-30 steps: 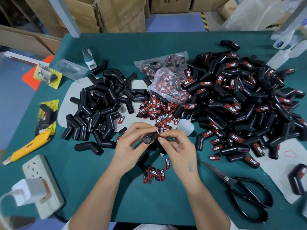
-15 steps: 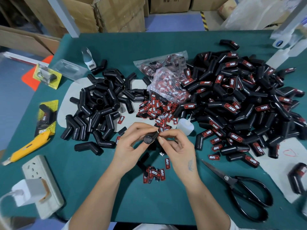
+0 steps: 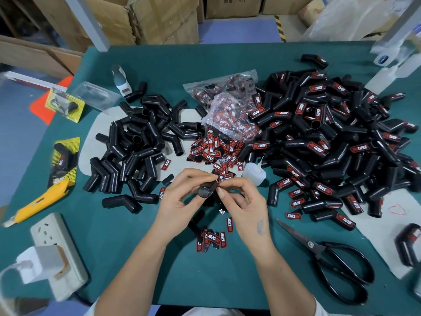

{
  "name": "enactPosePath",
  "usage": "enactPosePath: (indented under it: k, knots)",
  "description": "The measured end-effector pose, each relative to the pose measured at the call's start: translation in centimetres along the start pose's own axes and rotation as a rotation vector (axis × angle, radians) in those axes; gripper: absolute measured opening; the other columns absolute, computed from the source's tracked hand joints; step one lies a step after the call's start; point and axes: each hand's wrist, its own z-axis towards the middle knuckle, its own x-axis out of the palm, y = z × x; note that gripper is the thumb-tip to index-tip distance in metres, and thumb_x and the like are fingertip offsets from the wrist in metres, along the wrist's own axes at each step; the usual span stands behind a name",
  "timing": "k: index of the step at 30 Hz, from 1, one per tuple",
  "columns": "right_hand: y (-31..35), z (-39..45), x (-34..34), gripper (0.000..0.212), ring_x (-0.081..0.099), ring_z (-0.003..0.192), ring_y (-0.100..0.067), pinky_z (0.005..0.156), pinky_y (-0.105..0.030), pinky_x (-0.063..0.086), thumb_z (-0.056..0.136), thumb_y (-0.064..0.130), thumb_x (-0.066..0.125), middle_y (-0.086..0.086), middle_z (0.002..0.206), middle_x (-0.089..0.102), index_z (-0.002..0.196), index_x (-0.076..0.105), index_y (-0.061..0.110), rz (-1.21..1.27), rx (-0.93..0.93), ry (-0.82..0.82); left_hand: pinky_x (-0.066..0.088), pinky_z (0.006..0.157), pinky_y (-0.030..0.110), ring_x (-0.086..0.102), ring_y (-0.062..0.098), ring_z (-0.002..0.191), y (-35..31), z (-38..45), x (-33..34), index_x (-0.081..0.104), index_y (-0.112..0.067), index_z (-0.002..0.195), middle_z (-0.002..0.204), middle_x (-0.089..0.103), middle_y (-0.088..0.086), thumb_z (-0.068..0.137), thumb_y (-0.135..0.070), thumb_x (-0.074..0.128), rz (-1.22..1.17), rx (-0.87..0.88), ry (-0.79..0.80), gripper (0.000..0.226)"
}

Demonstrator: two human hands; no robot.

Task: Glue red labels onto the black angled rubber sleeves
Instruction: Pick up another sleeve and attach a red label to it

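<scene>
My left hand (image 3: 182, 199) grips a black angled rubber sleeve (image 3: 206, 190) at the table's middle, its round end facing me. My right hand (image 3: 243, 201) pinches a red label (image 3: 221, 178) against the sleeve's top. A pile of unlabelled black sleeves (image 3: 136, 147) lies to the left. A bigger heap of labelled sleeves (image 3: 330, 137) fills the right. Loose red labels (image 3: 214, 149) are scattered behind my hands, and a few more labels (image 3: 213, 238) lie under my wrists. A small glue bottle (image 3: 254, 173) lies just right of my fingers.
Black scissors (image 3: 330, 258) lie at the front right. A yellow utility knife (image 3: 38, 199) and a white power strip (image 3: 57, 249) sit at the front left. Clear bags of labels (image 3: 227, 101) rest at the middle back. Cardboard boxes (image 3: 145, 17) stand beyond the table.
Both hands stay in place on the sleeve. The right fingers shift slightly on the label.
</scene>
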Motion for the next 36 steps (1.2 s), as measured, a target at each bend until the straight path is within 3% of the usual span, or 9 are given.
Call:
enactPosePath:
  k: [6, 11, 19, 26, 31, 36]
  knots:
    - [0.18, -0.07, 0.12, 0.011, 0.073, 0.096, -0.021, 0.089, -0.024, 0.054, 0.091, 0.029, 0.075, -0.002, 0.106, 0.072, 0.099, 0.075, 0.037, 0.004, 0.001, -0.007, 0.051, 0.098, 0.018, 0.066, 0.012, 0.114, -0.17, 0.02, 0.02, 0.072, -0.015, 0.124, 0.119, 0.063, -0.012, 0.093, 0.011, 0.068, -0.015, -0.029, -0.007, 0.041]
    - [0.26, -0.27, 0.01, 0.014, 0.073, 0.098, -0.015, 0.09, -0.023, 0.054, 0.09, 0.035, 0.076, 0.004, 0.108, 0.075, 0.104, 0.072, 0.035, 0.014, -0.002, -0.025, 0.048, 0.101, 0.023, 0.064, 0.017, 0.115, -0.63, 0.27, -0.11, 0.073, -0.024, 0.119, 0.118, 0.066, -0.005, 0.095, -0.015, 0.069, -0.069, -0.092, -0.061, 0.027]
    - [0.18, -0.12, -0.07, 0.012, 0.072, 0.103, -0.022, 0.093, -0.026, 0.054, 0.094, 0.028, 0.075, -0.004, 0.109, 0.071, 0.105, 0.072, 0.033, -0.007, -0.054, 0.013, 0.051, 0.099, 0.022, 0.064, 0.02, 0.118, -0.27, 0.07, -0.03, 0.074, -0.028, 0.124, 0.121, 0.065, -0.002, 0.094, 0.006, 0.067, -0.109, -0.063, -0.02, 0.046]
    - [-0.08, 0.02, -0.09, 0.013, 0.07, 0.103, -0.024, 0.093, -0.028, 0.054, 0.094, 0.026, 0.074, -0.005, 0.109, 0.068, 0.104, 0.071, 0.035, -0.04, -0.078, 0.008, 0.05, 0.103, 0.028, 0.065, 0.023, 0.119, -0.43, 0.14, 0.29, 0.073, -0.032, 0.122, 0.122, 0.066, -0.005, 0.097, -0.006, 0.069, -0.11, -0.027, -0.041, 0.037]
    - [-0.21, -0.34, 0.02, 0.02, 0.064, 0.114, -0.03, 0.099, -0.045, 0.053, 0.096, 0.027, 0.073, 0.005, 0.116, 0.063, 0.114, 0.069, 0.035, -0.153, -0.24, -0.057, 0.053, 0.102, 0.035, 0.066, 0.028, 0.118, -0.62, 0.13, 0.52, 0.07, -0.03, 0.118, 0.122, 0.068, 0.003, 0.095, -0.004, 0.067, -0.202, -0.026, -0.087, 0.035]
    - [-0.19, -0.47, 0.14, 0.027, 0.062, 0.12, -0.032, 0.102, -0.042, 0.053, 0.097, 0.024, 0.072, 0.004, 0.122, 0.06, 0.12, 0.064, 0.035, -0.135, -0.284, -0.077, 0.054, 0.101, 0.034, 0.066, 0.024, 0.119, -0.67, 0.09, 0.48, 0.068, -0.031, 0.114, 0.124, 0.069, -0.002, 0.094, 0.001, 0.065, -0.214, 0.019, -0.134, 0.039]
